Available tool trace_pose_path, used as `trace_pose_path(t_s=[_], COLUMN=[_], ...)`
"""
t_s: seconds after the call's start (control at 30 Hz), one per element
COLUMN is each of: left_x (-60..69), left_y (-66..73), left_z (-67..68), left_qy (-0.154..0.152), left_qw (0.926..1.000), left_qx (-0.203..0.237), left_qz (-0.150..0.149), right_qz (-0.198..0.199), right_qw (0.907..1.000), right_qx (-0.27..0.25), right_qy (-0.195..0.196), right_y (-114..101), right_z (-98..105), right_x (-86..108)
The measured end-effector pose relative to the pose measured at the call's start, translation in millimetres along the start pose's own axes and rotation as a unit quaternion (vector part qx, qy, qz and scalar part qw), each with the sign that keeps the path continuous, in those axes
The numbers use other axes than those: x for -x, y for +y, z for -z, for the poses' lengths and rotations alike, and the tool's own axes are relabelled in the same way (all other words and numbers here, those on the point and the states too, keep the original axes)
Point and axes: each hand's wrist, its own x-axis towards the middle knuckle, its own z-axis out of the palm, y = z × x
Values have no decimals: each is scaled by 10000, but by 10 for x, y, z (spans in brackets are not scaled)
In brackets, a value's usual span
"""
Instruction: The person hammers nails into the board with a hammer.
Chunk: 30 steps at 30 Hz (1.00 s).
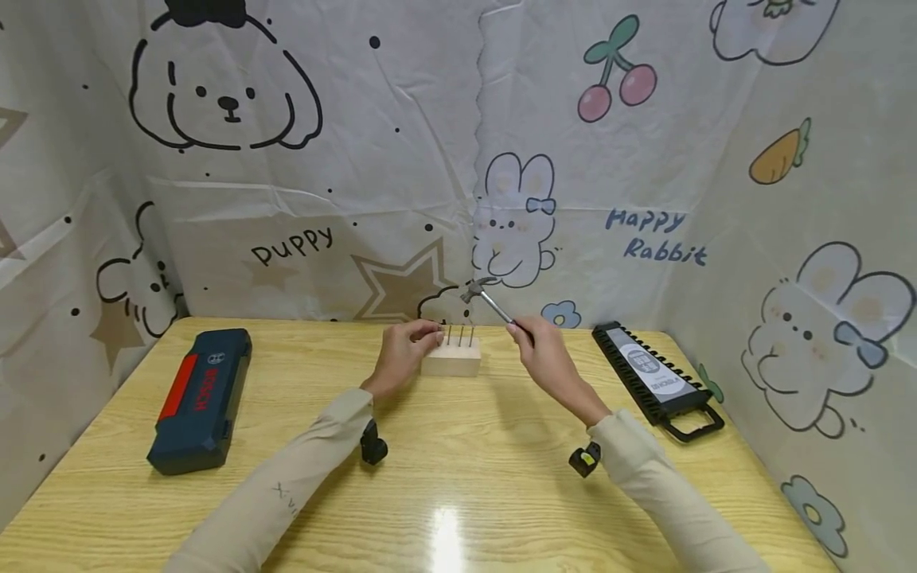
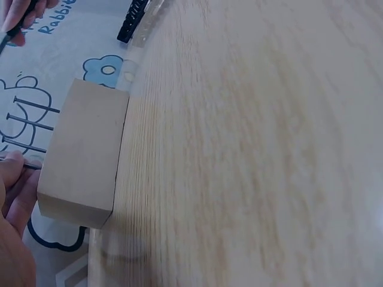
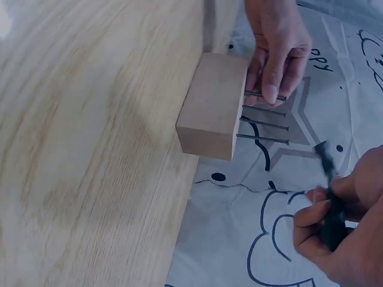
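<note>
A pale wooden block (image 1: 451, 364) sits on the table near its back edge. Three nails (image 1: 462, 336) stand upright in its top, side by side. At the block's left end my left hand (image 1: 401, 354) pinches a fourth nail (image 3: 254, 94) between thumb and fingers, its point at the block's top. My right hand (image 1: 548, 362) grips a claw hammer (image 1: 494, 305) by its dark handle. The hammer's head is raised above the block, slightly to the right of the nails and apart from them. Both hands also show in the right wrist view.
A dark blue and red Bosch case (image 1: 202, 402) lies on the left of the table. On the right is a black wrench rack (image 1: 648, 374) with a handle. Printed cloth (image 1: 401, 183) hangs behind and along the sides.
</note>
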Motion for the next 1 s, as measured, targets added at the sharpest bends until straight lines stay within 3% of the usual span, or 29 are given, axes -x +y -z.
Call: trace_pose_path(t_s=[0.23,0.47,0.63,1.0], left_x=[7,-11,-11,2], left_y=[-18,17,22,22], left_z=[28,48,48,53], left_qy=[-7,-100,-129,-122], left_qw=[9999,9998,9996,9993], left_qx=[-47,-28,-73,-182], left_qz=[89,190,256,294], right_qz=[-1074,-2089,-2375,-2556], right_qw=[9929,9740,9665,9642], right_qx=[-417,-332,-251,-387], right_qy=[-300,-815,-937,-595], right_y=[96,284,386,402], right_z=[58,-15,-150,-358], right_x=[37,85,154,174])
